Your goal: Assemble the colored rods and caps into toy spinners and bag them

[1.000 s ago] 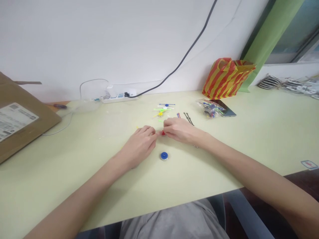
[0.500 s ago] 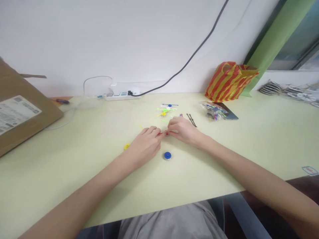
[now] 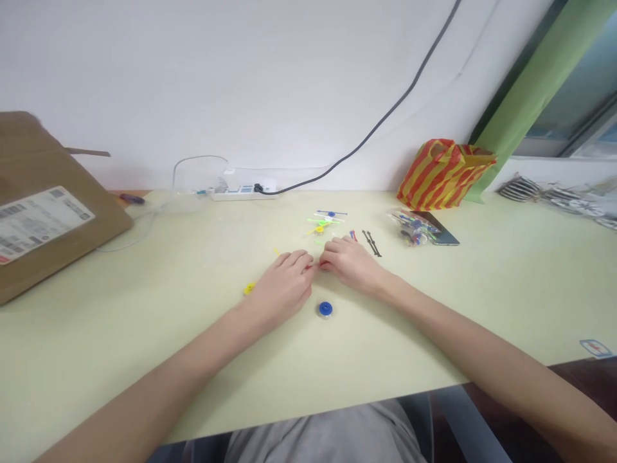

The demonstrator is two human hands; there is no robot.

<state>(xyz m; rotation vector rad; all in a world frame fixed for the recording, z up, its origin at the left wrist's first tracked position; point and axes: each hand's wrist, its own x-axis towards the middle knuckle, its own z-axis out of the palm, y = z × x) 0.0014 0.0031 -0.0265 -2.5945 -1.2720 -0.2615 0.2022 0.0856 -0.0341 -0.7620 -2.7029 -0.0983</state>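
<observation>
Handling of a small red part [image 3: 309, 266] is the step in hand, judged from the pose of both hands over the tabletop [image 3: 385, 347]. The part sits between the fingertips, mostly hidden. Left hand [image 3: 284, 281]: fingers curled, tips pinched at the red part. Right hand [image 3: 348, 262]: thumb and fingers closed, with red showing at the tips. The hands face each other at close range; whether their fingertips touch cannot be told, nor whether the red is one piece or two.

Nearby, a blue disc [image 3: 326, 309] lies on the near side of the hands, untouched. A yellow piece [image 3: 249, 289] lies beside the left wrist, partly covered. Beyond the right hand lie black strips [image 3: 372, 244] and red and blue strips [image 3: 353, 235]; farther back is a group of coloured pieces [image 3: 330, 214].

In this inspector's judgement, the next move calls for light, steady fingertip pressure and good alignment, with the wrists kept clear of the loose pieces.
</observation>
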